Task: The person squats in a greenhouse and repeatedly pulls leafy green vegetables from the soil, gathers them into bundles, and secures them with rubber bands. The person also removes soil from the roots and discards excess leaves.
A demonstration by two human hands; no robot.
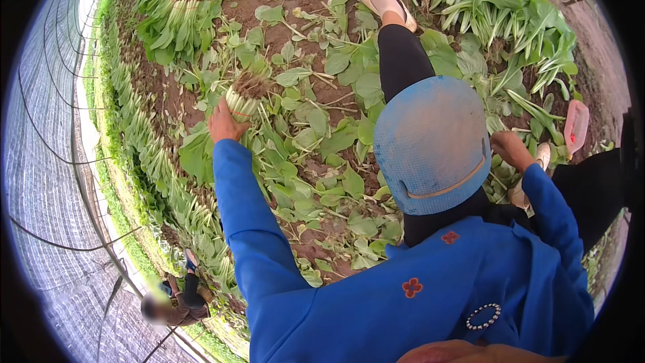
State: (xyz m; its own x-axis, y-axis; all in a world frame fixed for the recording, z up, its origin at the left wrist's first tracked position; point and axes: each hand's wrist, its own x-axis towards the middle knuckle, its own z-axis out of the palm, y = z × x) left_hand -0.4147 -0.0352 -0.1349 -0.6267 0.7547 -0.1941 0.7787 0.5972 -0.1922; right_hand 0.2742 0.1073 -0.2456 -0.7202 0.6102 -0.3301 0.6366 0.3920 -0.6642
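Observation:
My left hand (227,122) is closed around a bunch of leafy greens (237,103), just beside a red band that ties the pale stems. Its brown roots point up and away, and its broad leaves hang below my hand. On the right, my right hand (510,150) is low with curled fingers, near a beige shoe (543,155) and loose greens. Whether those fingers hold anything cannot be made out. Between my arms, a worn blue pad (433,136) with a tan strap covers part of my black-trousered leg (403,58).
Loose greens (504,2) are heaped at the upper right. A translucent pink container (576,123) with red bits inside stands at the right. Tied bunches (181,20) lie at the upper left; fallen leaves (317,121) cover the soil. Another person (189,302) is at the lower left, near netting (45,161).

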